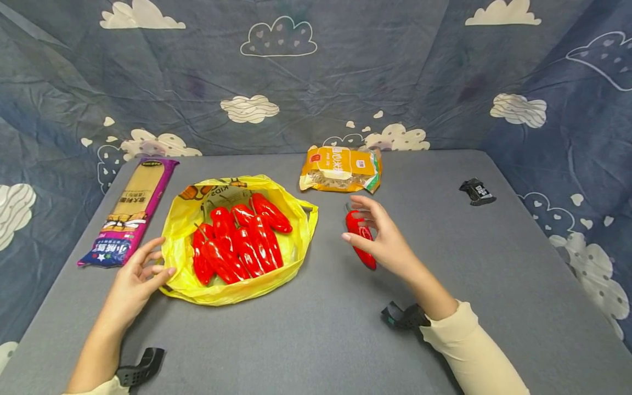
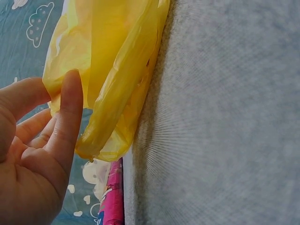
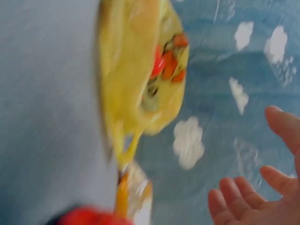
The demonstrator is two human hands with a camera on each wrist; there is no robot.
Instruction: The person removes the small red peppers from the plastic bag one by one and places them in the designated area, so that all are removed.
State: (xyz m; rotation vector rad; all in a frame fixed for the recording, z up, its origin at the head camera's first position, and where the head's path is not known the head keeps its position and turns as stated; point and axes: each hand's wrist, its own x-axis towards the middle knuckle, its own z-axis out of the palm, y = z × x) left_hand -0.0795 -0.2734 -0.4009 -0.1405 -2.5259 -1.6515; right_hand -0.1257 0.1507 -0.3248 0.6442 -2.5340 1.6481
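A yellow plastic bag (image 1: pixel 197 293) stands with its mouth spread wide, several glossy red chili peppers (image 1: pixel 224 263) inside. At the bag's left rim is my left hand (image 1: pixel 135 277), its thumb over the edge and its fingertips against the side. The left wrist view shows thumb and fingers (image 2: pixel 70 101) relaxed, with a gap between them. Another red chili pepper (image 1: pixel 367 258) lies right of the bag, partly hidden under my right hand (image 1: pixel 385 238). That hand hovers with fingers spread and holds nothing; in the right wrist view the pepper (image 3: pixel 91 218) is blurred at the bottom.
Left of the bag lies a purple-edged pasta packet (image 1: pixel 135 203). An orange packet (image 1: pixel 340 167) rests at the table's back edge, and a small black packet (image 1: pixel 477 192) sits at the right. A blue cloud-patterned cloth (image 1: pixel 345 71) hangs behind the grey table (image 1: pixel 316 340).
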